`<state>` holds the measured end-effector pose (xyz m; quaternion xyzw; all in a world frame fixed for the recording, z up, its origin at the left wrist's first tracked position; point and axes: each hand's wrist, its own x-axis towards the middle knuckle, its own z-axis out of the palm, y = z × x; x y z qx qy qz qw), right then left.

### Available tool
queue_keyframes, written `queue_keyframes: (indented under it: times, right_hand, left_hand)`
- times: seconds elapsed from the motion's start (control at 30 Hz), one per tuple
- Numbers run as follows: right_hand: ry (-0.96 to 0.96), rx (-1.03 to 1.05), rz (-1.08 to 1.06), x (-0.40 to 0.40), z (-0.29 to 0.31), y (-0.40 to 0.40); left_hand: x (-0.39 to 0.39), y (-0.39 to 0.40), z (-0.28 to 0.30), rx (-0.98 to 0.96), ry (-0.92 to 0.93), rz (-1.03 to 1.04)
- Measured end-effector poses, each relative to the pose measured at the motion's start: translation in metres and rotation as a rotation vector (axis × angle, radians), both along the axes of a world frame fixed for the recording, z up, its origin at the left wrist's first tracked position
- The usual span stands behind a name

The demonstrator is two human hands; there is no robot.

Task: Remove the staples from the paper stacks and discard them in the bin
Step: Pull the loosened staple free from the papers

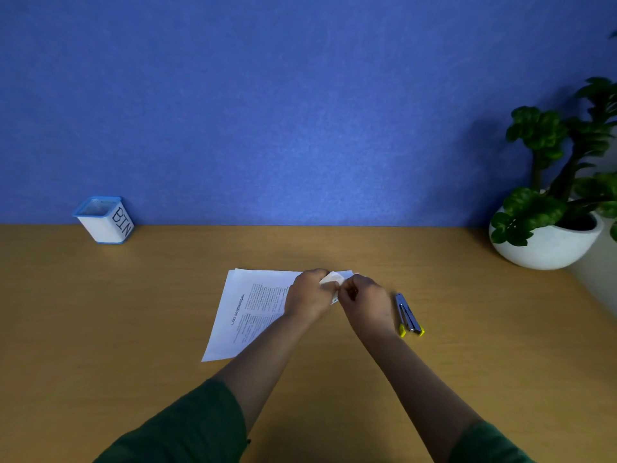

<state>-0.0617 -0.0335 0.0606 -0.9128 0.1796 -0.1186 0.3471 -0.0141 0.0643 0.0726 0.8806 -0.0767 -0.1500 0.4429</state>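
a stack of printed paper (248,312) lies flat on the wooden desk (133,312), a little left of the middle, with its far right corner lifted and folded up. both hands meet at this corner. the left hand (309,294) has its fingers closed on the bent corner of the paper and holds it up from the desk. the right hand (362,297) is just beside it, touching the same corner, with its fingers curled together in a pinch; the staple itself is too small to see, so i cannot tell if the fingers hold it or only the paper. a metal staple remover with yellow tips (409,315) lies on the desk just to the right of the right hand, not touched. the white bin with a blue rim (105,220) stands far left at the back of the desk, against the blue wall (300,111), well apart from the paper. a green plant in a white pot (551,242) stands at the far right.
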Motion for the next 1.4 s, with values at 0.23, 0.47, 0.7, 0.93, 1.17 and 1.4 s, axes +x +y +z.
queue_keyframes:
  times: [0.23,0.47,0.7,0.93,1.17,1.4]
  right_hand:
    - [-0.105,0.030,0.024,-0.004,-0.009,0.001]
    - [-0.296,0.262,-0.175,-0.003,-0.011,-0.015]
    - [-0.260,0.968,-0.421,-0.011,-0.025,-0.046]
    - [-0.092,0.995,-0.033,-0.016,-0.013,-0.056]
    - [-0.186,0.955,0.145,0.002,0.003,-0.075]
    - [-0.091,0.953,0.175,0.003,0.004,-0.066]
  left_hand:
    - [0.002,0.007,0.008,-0.390,0.367,0.164]
    - [0.005,0.011,0.001,-0.403,0.339,0.240]
    - [0.020,0.000,0.030,-0.441,0.164,0.188]
    - [0.044,-0.003,0.123,-0.694,-0.015,0.106]
    - [0.068,0.022,0.161,-0.821,0.003,0.145]
    - [0.112,0.051,0.115,-0.850,0.179,0.446]
